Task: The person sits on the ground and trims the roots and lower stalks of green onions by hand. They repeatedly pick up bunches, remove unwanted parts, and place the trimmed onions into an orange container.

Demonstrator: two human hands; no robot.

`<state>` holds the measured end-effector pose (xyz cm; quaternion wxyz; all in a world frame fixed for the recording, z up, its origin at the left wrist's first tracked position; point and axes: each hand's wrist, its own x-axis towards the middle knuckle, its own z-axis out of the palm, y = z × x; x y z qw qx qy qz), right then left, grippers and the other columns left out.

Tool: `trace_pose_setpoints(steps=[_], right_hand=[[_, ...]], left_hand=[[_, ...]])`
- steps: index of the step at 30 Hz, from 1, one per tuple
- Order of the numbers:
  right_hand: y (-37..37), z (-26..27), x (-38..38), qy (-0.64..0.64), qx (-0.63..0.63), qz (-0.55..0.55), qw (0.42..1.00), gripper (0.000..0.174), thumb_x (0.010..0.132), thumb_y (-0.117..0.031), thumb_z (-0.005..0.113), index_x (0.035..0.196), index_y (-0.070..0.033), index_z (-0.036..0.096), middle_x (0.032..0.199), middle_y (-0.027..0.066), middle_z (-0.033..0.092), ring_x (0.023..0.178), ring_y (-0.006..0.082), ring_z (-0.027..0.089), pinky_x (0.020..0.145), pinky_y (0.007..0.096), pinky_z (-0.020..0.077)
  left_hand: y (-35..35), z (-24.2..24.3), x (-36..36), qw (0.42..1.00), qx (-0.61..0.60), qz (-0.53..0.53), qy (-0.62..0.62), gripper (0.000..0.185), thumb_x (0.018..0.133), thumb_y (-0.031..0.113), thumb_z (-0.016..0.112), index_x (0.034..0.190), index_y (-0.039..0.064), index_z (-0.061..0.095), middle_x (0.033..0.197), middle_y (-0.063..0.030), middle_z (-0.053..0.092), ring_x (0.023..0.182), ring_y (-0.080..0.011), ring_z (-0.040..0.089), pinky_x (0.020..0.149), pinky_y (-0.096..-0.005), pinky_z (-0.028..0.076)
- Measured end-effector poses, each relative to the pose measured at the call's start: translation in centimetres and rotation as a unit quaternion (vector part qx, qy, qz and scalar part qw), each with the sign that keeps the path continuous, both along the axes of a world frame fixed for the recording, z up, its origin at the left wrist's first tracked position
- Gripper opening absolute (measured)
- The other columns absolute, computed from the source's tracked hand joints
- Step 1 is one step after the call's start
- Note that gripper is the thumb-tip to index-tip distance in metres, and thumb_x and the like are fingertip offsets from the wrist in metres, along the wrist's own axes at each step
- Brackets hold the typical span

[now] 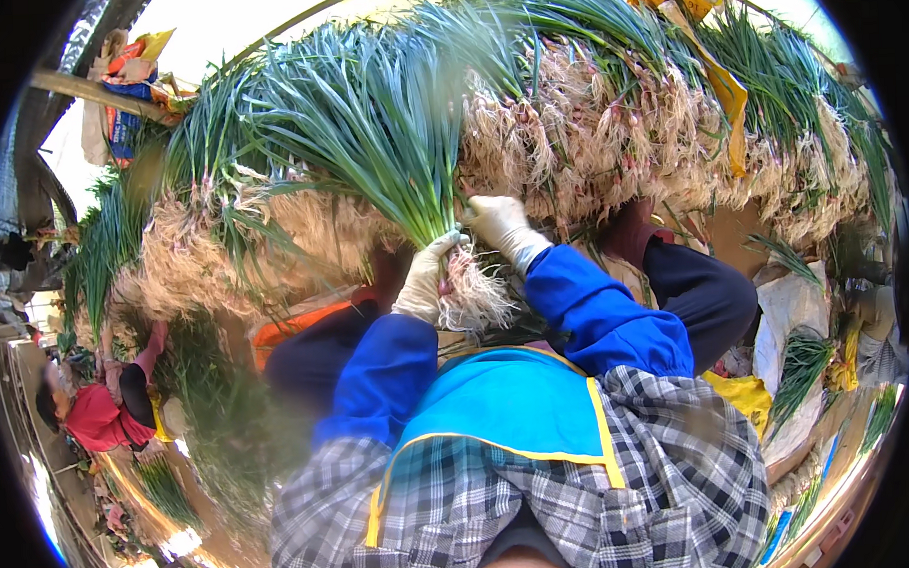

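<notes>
My left hand [424, 277], in a pale glove, grips a bunch of green garlic plants [421, 187] just above their bulbs. The long green leaves fan up and away from me. Below the grip hang reddish bulbs and tangled pale roots [476, 287]. Beside the bunch, my gloved right hand [503, 224] has its fingers curled near the roots of the large heap of similar plants [614, 128]. Whether those fingertips pinch a plant is hard to tell. The heap stretches across in front of me, leaves on top and roots hanging towards me.
A yellow strip [726, 102] lies over the heap at right. Printed sacks [121, 100] hang by a wooden pole [102, 93] at upper left. A person in red [110, 416] sits at far left. Cut bunches [801, 369] lie on a pale sack [790, 317] at right.
</notes>
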<state>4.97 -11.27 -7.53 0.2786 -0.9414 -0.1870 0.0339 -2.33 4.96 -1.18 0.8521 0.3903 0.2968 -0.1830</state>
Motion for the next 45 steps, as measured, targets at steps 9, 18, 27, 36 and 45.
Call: trace_pose_setpoints(steps=[9,18,27,36,45], right_hand=[[-9.9,3.1,-0.2,0.209,-0.160,0.109,0.959,0.059,0.069,-0.036,0.072,0.119,-0.010,0.056,0.109,0.0177,0.060,0.099,0.0310,0.058,0.085,0.0383,0.0474],[-2.1,15.0,-4.3,0.324,0.235,0.230,0.887,0.024,0.083,-0.016,0.064,0.104,-0.006,0.063,0.081,0.0063,0.066,0.078,0.0155,0.059,0.077,0.0308,0.0477],[-14.4,11.9,-3.9,0.464,0.673,-0.056,0.574,0.018,0.082,-0.019,0.063,0.090,-0.003,0.062,0.075,0.0026,0.058,0.052,0.0115,0.048,0.054,0.0258,0.0425],[-9.6,12.3,-1.1,0.330,0.396,0.101,0.851,0.049,0.090,-0.038,0.053,0.125,-0.004,0.049,0.105,0.0034,0.060,0.083,0.0117,0.055,0.075,0.0274,0.0455],[-11.6,15.0,-4.7,0.455,0.361,0.222,0.783,0.024,0.089,-0.021,0.055,0.096,0.000,0.062,0.063,-0.0010,0.054,0.049,0.0052,0.043,0.048,0.0212,0.0368]], left_hand=[[1.5,3.4,-2.2,0.957,-0.250,0.025,-0.146,0.016,0.081,0.012,0.059,0.096,0.006,0.060,0.120,-0.0129,0.056,0.117,-0.0306,0.047,0.097,-0.0555,0.038],[0.0,4.6,-1.2,0.955,-0.259,0.074,-0.121,0.015,0.079,0.013,0.059,0.093,0.007,0.061,0.124,-0.0141,0.053,0.125,-0.0326,0.039,0.104,-0.0500,0.032],[-0.5,4.4,2.8,0.951,-0.284,0.085,-0.087,0.015,0.085,0.013,0.057,0.097,0.006,0.059,0.119,-0.0161,0.057,0.119,-0.0313,0.047,0.101,-0.0463,0.037],[-5.5,3.8,10.0,0.990,-0.098,-0.062,-0.080,0.014,0.088,0.013,0.055,0.093,0.001,0.061,0.076,-0.0087,0.064,0.066,-0.0194,0.063,0.055,-0.0305,0.055],[3.1,18.5,17.6,0.944,0.010,-0.016,-0.328,0.021,0.089,0.011,0.053,0.106,-0.002,0.053,0.089,-0.0114,0.059,0.070,-0.0153,0.058,0.061,-0.0262,0.053]])
